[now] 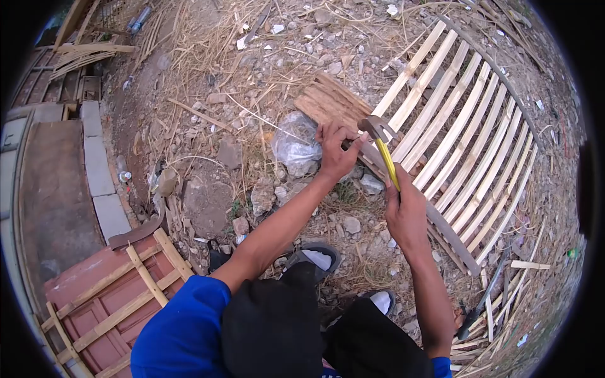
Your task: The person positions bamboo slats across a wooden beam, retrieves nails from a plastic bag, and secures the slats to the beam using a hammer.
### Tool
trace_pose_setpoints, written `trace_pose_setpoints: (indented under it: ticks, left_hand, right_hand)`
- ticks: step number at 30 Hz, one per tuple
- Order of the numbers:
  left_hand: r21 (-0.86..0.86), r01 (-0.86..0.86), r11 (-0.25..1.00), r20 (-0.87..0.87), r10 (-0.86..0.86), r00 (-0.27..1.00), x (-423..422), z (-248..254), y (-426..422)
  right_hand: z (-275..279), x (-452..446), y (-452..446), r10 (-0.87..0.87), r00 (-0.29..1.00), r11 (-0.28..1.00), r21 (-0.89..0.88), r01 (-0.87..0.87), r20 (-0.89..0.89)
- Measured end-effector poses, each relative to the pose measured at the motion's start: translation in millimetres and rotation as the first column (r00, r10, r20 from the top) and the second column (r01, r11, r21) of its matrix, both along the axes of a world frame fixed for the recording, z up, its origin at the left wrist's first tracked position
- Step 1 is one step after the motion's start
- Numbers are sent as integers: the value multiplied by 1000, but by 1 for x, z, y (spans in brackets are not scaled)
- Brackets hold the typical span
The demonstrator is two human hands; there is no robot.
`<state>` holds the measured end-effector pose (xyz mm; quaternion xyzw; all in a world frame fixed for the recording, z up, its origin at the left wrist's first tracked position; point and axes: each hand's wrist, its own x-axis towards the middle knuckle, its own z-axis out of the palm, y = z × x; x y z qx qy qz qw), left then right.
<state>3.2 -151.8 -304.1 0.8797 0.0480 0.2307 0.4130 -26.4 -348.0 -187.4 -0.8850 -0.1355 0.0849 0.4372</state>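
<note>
My right hand point(406, 211) is closed around the yellow handle of a claw hammer point(386, 157). The hammer's dark head is by the upper end of a grey-brown wooden rail point(446, 233). Beside that head, my left hand point(339, 150) has its fingers pinched together at the rail's end; whatever is between them is too small to make out. Pale bamboo slats point(435, 116) run side by side from this rail to a second curved rail point(498, 72) on the far side. Under the near rail's upper end lies a rough brown wooden block point(328, 104).
A clear plastic bag point(296, 142) and stones lie left of my left hand. Loose bamboo strips point(498, 315) and a dark tool point(479, 312) are at lower right. A reddish panel point(94, 283) with wooden strips lies at lower left, near pale blocks point(101, 167).
</note>
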Motion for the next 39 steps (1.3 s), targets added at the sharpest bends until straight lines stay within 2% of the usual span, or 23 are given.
trace_pose_setpoints:
  ticks: [3,4,6,8,9,13,16,18,20,22,25,26,27,31,34,35,38,39]
  left_hand:
    - [-13,-3,1000,-10,3,1000,2,2,-2]
    - [-16,-5,1000,-2,5,1000,2,3,-3]
    - [-11,-10,1000,-3,10,1000,-1,3,-2]
    - [-1,-12,1000,-6,12,1000,0,0,-3]
    - [-9,-7,1000,-11,6,1000,0,1,-4]
    - [2,-3,1000,-37,3,999,-5,3,-1]
    - [4,11,1000,-48,-11,999,2,12,3]
    - [19,6,1000,-64,-5,998,0,14,-2]
    - [62,35,997,-40,-33,999,2,16,2]
    - [104,54,993,-22,-52,998,-3,22,-1]
    - [144,78,987,-23,-75,997,-10,24,3]
    - [145,70,987,-8,-69,998,-11,28,4]
    - [143,96,985,-75,-86,993,-13,26,8]
    - [161,58,985,-59,-49,997,-17,32,0]
    - [200,13,980,-64,0,998,-22,28,-6]
    - [207,9,978,-60,4,998,-24,25,-6]
    - [185,26,982,-115,-5,993,-31,31,-6]
    - [191,40,981,-115,-18,993,-33,32,-4]
  right_hand:
    - [43,14,0,-93,995,991,97,89,33]
    - [52,15,-2,-152,988,979,135,154,-24]
    - [34,4,-5,-238,971,935,264,238,-30]
    - [4,2,-5,-58,997,993,103,53,44]
    - [-1,4,-2,86,994,992,-83,-91,-63]
    - [16,3,0,-68,993,997,21,70,-93]
    - [40,13,-21,-235,969,956,162,244,-70]
    - [59,15,-28,-377,897,759,478,442,-231]
    - [61,13,-41,-438,874,706,522,479,-210]
    - [51,6,-59,-443,866,707,503,497,-234]
    - [31,-13,-72,-522,758,630,422,652,-391]
    - [19,-19,-79,-515,745,623,412,665,-423]
    - [10,-26,-83,-521,730,623,388,679,-442]
    - [-25,-48,-94,-492,704,610,374,698,-512]
    - [-48,-48,-97,-543,740,693,286,661,-396]
    - [-56,-47,-102,-569,764,752,182,633,-305]
    - [-48,-40,-97,-568,747,754,146,641,-347]
    - [-50,-38,-98,-561,772,780,123,614,-300]
